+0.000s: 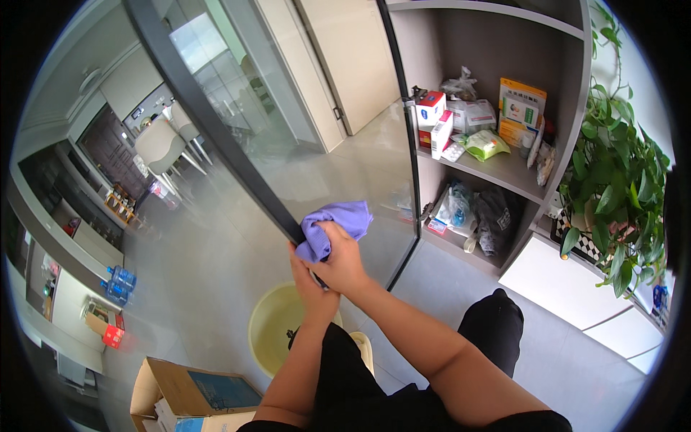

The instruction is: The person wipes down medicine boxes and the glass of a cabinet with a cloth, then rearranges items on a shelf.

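Observation:
A glass cabinet door (345,162) with a dark frame (227,140) stands swung out in front of me. My right hand (344,262) grips a bunched purple cloth (345,218) and presses it against the glass beside the frame's edge. Just below it, my left hand (312,283) holds the same frame edge, its fingers partly hidden behind the cloth and my right hand. A pale yellow basin (264,329) is on the floor under my left forearm, which covers part of it.
To the right, an open cabinet (567,135) holds boxes, packets and bags on its shelves. A trailing plant (599,178) hangs over white drawers (561,286). An open cardboard box (178,378) is at lower left. Chairs (162,143) and water bottles (116,286) stand farther off.

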`<state>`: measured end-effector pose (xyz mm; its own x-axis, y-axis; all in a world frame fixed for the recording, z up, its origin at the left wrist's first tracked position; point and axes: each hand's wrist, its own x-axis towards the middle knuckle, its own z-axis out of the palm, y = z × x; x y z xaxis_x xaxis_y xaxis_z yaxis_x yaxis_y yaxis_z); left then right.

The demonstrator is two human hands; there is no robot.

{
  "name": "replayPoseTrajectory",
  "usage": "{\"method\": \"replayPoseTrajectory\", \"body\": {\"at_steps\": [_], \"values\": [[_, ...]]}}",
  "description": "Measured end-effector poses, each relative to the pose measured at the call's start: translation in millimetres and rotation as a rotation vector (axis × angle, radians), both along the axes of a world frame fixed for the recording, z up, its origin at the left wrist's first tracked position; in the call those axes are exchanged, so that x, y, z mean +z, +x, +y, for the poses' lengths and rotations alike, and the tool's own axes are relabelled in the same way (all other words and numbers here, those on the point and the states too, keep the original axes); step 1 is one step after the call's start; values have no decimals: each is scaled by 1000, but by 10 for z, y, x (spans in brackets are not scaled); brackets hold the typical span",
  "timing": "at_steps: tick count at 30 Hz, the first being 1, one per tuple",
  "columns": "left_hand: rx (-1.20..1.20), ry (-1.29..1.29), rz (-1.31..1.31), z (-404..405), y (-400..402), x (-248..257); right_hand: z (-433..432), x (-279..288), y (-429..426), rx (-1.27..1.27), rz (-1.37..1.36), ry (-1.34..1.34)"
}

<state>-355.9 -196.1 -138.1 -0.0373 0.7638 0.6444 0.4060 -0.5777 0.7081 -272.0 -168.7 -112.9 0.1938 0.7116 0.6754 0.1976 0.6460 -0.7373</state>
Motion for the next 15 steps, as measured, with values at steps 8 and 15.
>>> {"method": "replayPoseTrajectory", "body": {"at_steps": [8,15], "values": [[-113,-41,-126,-34,49,-98,-15,-245,118,258,104,-126],[-259,-43,-398,6,-74,56,39,-245,324,133,-9,57]]}}
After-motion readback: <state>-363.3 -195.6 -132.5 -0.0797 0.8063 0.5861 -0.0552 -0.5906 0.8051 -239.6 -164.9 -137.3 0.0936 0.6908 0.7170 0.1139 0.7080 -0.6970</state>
